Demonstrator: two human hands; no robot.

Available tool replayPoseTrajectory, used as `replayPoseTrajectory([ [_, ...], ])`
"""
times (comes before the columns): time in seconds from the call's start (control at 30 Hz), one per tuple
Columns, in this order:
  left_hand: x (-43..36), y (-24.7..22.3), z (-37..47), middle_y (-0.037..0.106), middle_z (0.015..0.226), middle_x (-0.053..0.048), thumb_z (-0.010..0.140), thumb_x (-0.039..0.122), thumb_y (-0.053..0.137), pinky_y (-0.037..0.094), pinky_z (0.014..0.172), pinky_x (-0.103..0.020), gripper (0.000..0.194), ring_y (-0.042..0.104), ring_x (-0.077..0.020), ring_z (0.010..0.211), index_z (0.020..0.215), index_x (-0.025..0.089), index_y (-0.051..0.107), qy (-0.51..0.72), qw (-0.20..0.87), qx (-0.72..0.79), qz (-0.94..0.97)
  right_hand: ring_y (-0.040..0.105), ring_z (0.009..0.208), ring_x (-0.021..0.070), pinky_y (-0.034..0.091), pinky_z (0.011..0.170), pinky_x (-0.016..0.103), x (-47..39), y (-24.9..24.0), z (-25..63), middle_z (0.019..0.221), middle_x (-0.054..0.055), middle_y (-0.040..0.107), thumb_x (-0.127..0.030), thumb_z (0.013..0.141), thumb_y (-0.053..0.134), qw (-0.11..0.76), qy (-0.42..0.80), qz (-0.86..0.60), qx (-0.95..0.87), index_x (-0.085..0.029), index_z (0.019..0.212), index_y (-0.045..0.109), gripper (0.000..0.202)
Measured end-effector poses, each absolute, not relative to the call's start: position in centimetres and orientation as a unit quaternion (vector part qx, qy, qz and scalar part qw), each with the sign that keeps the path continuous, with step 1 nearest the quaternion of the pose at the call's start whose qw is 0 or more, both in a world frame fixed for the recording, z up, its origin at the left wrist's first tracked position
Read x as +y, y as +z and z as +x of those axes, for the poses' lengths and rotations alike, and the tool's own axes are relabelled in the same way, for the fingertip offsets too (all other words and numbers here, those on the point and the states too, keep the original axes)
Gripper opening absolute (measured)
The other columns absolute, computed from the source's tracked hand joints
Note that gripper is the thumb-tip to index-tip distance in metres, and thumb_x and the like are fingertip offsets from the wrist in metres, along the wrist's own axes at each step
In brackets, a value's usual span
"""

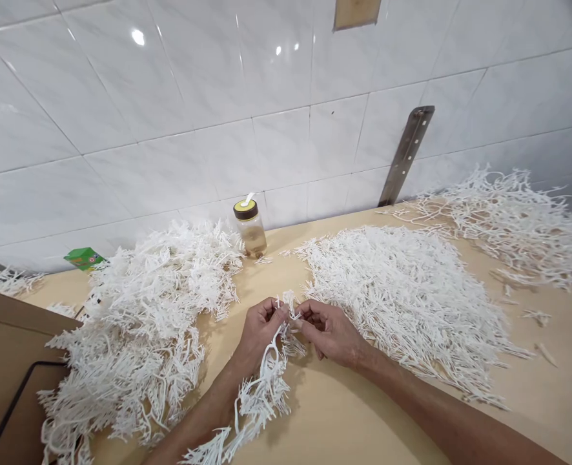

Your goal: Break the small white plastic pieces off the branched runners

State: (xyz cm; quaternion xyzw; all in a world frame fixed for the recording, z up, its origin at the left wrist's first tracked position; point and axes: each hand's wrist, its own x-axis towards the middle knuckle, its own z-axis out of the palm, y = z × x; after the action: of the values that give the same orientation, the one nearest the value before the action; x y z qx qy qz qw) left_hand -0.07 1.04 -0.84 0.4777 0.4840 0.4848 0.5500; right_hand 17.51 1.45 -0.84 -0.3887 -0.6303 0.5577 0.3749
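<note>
My left hand point(265, 326) is closed, thumb and forefinger pinching a white branched strand point(266, 394) that hangs down over the tabletop beside my left forearm. Close to its right, my right hand point(325, 329) has its thumb and forefinger pinched on a small white tip point(290, 302) of the same stringy material. A tangled heap of white branched pieces point(155, 310) lies to the left. Right of my hands spreads a flatter pile of short white pieces point(402, 297).
A jar point(253, 234) with a yellow and black lid stands near the tiled wall point(170, 168). More white strands point(523, 226) lie at the far right. A green box point(83, 258) and a brown carton point(15, 361) are on the left. A metal bracket point(406, 156) leans at the wall.
</note>
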Motion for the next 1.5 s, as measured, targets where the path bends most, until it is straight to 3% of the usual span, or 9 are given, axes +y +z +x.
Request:
replayPoseTrajectory([
  [0.17,1.1,-1.0,-0.2,0.051,0.057,0.004,0.076,0.053,0.073,0.034,0.05,-0.021,0.04,0.043,-0.0078,0.049,0.073,0.015,0.059,0.474,0.552,0.487,0.483,0.044,0.033,0.0075,0.039,0.031,0.02,1.7,-0.9,17.4,0.056,-0.006,0.051,-0.042,0.089,0.058,0.378,0.555,-0.402,-0.622,-0.019,0.083,0.062,0.024],
  [0.57,0.9,-0.1,-0.1,0.057,0.062,0.001,0.077,0.052,0.073,0.039,0.054,-0.022,0.04,0.048,-0.0097,0.054,0.073,0.015,0.06,0.46,0.563,0.497,0.473,0.05,0.038,0.0086,0.042,0.037,0.02,1.9,-1.3,17.5,0.057,-0.006,0.051,-0.035,0.09,0.055,0.348,0.553,-0.414,-0.634,-0.019,0.081,0.061,0.02],
  [1.0,0.9,-0.7,-0.3,0.057,0.06,0.002,0.077,0.05,0.074,0.037,0.052,-0.021,0.038,0.048,-0.0085,0.051,0.074,0.015,0.061,0.47,0.572,0.484,0.467,0.052,0.034,0.0083,0.04,0.036,0.018,2.2,-1.2,17.9,0.053,-0.007,0.054,-0.038,0.089,0.055,0.336,0.584,-0.404,-0.619,-0.019,0.078,0.057,0.022],
  [1.2,1.0,-1.2,-0.3,0.053,0.057,0.003,0.078,0.052,0.072,0.035,0.05,-0.021,0.039,0.044,-0.0077,0.049,0.074,0.015,0.059,0.473,0.569,0.473,0.479,0.052,0.032,0.0115,0.04,0.035,0.02,2.1,-1.2,17.4,0.041,-0.009,0.046,-0.032,0.084,0.057,0.338,0.55,-0.428,-0.632,-0.021,0.072,0.055,0.017],
  [1.5,0.3,0.1,0.1,0.053,0.061,0.003,0.075,0.05,0.075,0.037,0.052,-0.02,0.039,0.045,-0.0076,0.052,0.073,0.016,0.056,0.506,0.587,0.465,0.427,0.051,0.036,0.011,0.038,0.038,0.022,2.1,-0.9,16.2,0.048,-0.005,0.055,-0.024,0.076,0.057,0.352,0.47,-0.511,-0.628,-0.021,0.062,0.052,0.015],
])
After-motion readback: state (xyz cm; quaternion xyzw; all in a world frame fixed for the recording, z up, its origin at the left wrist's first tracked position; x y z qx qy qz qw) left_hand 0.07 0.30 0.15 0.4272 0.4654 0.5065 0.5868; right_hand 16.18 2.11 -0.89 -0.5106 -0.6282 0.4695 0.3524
